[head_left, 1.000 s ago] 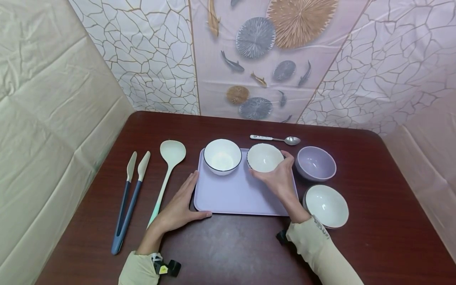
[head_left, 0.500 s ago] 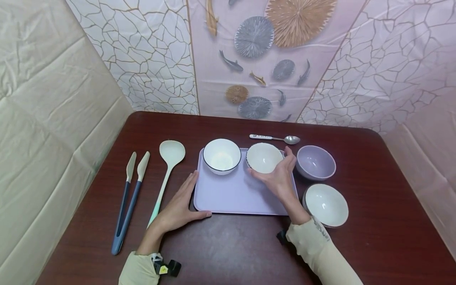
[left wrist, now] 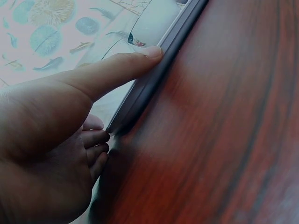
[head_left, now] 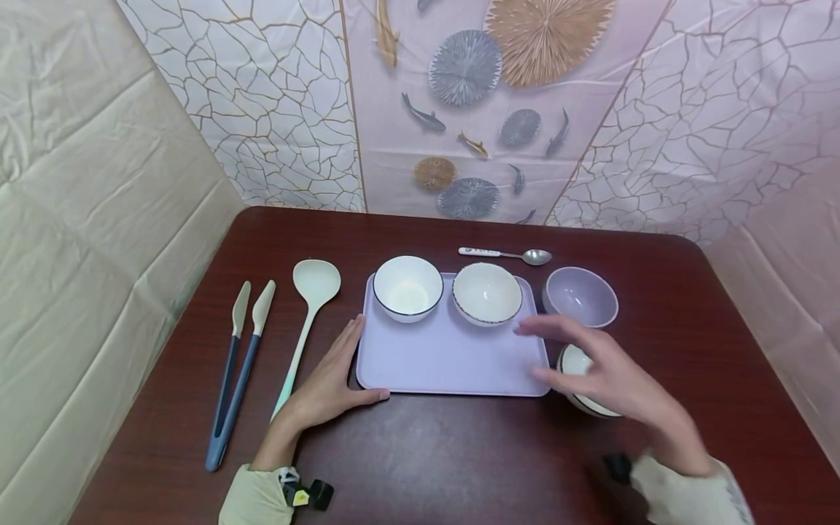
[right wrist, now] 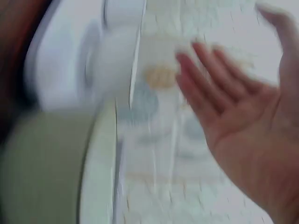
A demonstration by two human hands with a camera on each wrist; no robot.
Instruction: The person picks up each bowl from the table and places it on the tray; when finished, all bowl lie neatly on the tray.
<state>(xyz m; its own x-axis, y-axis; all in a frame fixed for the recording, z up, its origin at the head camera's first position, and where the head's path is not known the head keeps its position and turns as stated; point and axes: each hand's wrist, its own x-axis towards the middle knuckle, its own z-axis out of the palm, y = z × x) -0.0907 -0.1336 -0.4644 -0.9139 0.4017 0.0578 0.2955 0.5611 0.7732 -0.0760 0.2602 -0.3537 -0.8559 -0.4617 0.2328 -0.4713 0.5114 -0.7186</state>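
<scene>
My left hand (head_left: 333, 375) touches the lilac tray (head_left: 446, 364) at its front left corner. In the left wrist view its thumb (left wrist: 119, 70) lies against the tray's rim, with the other fingers around the corner. On the tray's back half stand a white bowl with a dark rim (head_left: 408, 288) and, to its right, a white bowl with a patterned rim (head_left: 487, 293). My right hand (head_left: 607, 368) is off the bowls, holds nothing, and has its fingers spread. It hangs over the tray's right edge and partly covers another white bowl (head_left: 574, 360).
Behind that covered bowl stands a purple bowl (head_left: 580, 295). A spoon (head_left: 508, 254) with a white handle lies behind the tray. To the left are a pale ladle (head_left: 316, 282) and blue-handled tongs (head_left: 231, 397). Patterned cloth hangs behind the table.
My right hand has let go of the patterned-rim bowl and drawn back to the right, toward me. That bowl stays on the tray. The left hand has kept its place.
</scene>
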